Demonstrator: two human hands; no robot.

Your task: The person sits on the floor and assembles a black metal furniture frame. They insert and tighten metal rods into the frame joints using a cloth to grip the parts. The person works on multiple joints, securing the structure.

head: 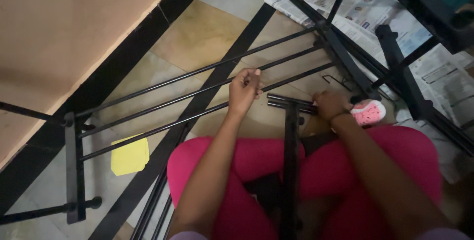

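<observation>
Hands grasping black rods, left hand (244, 89) on long rod (197, 93), right hand (331, 104) hiding short rods' (289, 101) ends

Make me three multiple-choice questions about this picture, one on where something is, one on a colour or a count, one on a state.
1. Where does the yellow paper lie?
A. On the floor tiles beside the black rack
B. On the newspaper
C. In the right hand

2. How many long parallel rods run across the rack?
A. One
B. Three
C. Six

3. What is the left hand doing?
A. Lying flat on the floor
B. Holding the yellow paper
C. Gripping a rod

Answers:
1 A, it rests on the tiles next to the rack's end bar.
2 B, three rods run side by side.
3 C, its fingers curl around the middle rod.
</observation>
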